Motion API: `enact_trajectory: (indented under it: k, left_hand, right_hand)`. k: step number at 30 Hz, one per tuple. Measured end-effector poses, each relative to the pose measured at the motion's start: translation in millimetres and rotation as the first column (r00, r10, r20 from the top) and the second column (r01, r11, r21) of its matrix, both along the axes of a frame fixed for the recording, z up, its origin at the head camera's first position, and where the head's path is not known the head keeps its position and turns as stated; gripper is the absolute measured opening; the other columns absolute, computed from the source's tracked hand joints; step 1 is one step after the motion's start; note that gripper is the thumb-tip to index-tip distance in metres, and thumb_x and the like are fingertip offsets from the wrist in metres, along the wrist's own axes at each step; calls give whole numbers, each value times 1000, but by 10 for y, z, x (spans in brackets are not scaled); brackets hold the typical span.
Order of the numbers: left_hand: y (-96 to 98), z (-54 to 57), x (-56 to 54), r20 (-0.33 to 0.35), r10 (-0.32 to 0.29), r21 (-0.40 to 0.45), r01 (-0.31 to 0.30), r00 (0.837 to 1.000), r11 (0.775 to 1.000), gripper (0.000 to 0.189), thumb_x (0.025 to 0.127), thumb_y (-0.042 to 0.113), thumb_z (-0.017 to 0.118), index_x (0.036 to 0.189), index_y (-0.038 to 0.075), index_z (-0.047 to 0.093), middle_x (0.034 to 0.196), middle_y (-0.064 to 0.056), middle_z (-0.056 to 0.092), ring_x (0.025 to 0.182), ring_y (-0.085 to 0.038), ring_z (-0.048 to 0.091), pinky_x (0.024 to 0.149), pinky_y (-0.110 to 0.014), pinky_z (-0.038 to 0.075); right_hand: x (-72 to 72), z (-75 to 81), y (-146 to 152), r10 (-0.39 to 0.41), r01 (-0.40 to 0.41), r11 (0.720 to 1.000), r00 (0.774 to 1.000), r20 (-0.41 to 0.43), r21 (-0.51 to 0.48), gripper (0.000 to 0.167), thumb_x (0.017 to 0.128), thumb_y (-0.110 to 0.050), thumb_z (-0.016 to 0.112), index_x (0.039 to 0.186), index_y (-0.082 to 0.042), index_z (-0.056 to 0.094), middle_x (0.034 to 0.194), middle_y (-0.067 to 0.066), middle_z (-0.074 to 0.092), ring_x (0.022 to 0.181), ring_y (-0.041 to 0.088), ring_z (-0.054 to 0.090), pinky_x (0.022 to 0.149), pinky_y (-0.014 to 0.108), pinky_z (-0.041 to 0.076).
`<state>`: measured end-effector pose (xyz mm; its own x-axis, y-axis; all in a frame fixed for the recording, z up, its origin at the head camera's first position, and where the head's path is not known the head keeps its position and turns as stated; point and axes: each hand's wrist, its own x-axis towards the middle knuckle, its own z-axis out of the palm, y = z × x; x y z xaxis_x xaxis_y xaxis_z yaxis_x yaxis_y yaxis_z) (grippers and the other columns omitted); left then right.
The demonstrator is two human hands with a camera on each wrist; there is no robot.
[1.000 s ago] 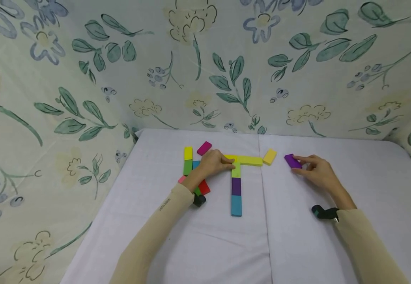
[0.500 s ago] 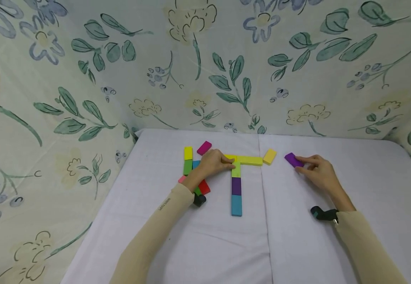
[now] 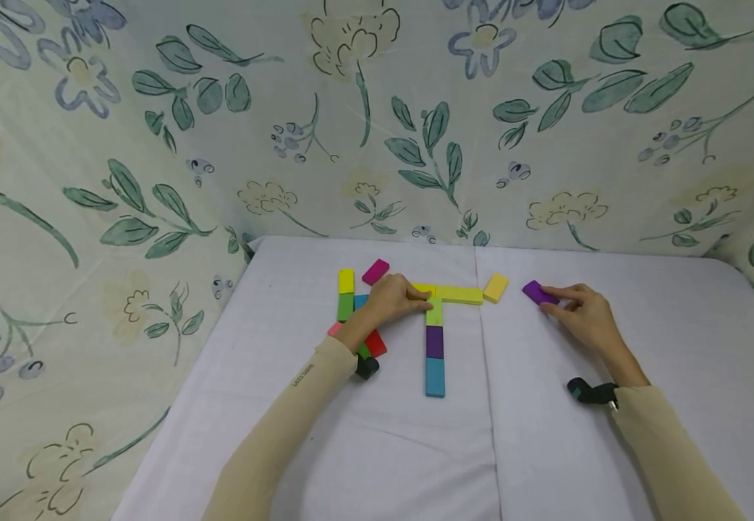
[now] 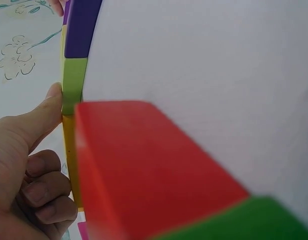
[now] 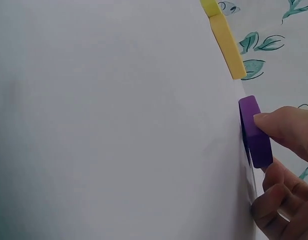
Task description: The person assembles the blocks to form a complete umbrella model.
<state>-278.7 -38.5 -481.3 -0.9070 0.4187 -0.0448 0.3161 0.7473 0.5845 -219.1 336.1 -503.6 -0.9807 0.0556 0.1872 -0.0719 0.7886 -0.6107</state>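
Observation:
My left hand [image 3: 390, 300] reaches the T-shaped line of flat wooden blocks, thumb and index fingertips at the light green block [image 3: 434, 312] where the stem meets the yellow top. In the left wrist view its thumb lies along that block's side, and the other fingers curl beside an orange-yellow block [image 4: 72, 165]. Below the light green block lie a dark purple block [image 3: 434, 342] and a blue block [image 3: 435, 378]. Off to the right, my right hand [image 3: 585, 318] pinches a violet block [image 5: 255, 132] between thumb and fingers, low at the tabletop and slightly tilted.
A long yellow block [image 3: 459, 295] forms the right arm of the T, with a slanted pale orange block [image 3: 496, 287] beyond its end. Left of the T, partly behind my left arm, are a red block [image 3: 375, 344], a yellow block [image 3: 346, 280], a magenta block [image 3: 375, 272] and several others.
My right hand has shifted very slightly, the violet block still between its fingers. The left hand and the T of blocks stay in place.

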Motion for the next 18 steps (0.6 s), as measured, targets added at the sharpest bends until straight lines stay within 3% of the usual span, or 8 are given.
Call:
enact_trajectory:
  k: [18]
  left_hand:
    - [0, -8, -8, 11, 6, -9, -6, 1000, 1000, 38, 87, 44, 81, 120, 26, 75, 115, 4, 79, 95, -12, 63, 68, -23, 35]
  right_hand:
    - [-212, 112, -155, -22, 23, 999, 999, 33, -25, 39, 97, -24, 74, 131, -5, 71, 118, 21, 59, 86, 25, 50, 61, 25, 39]
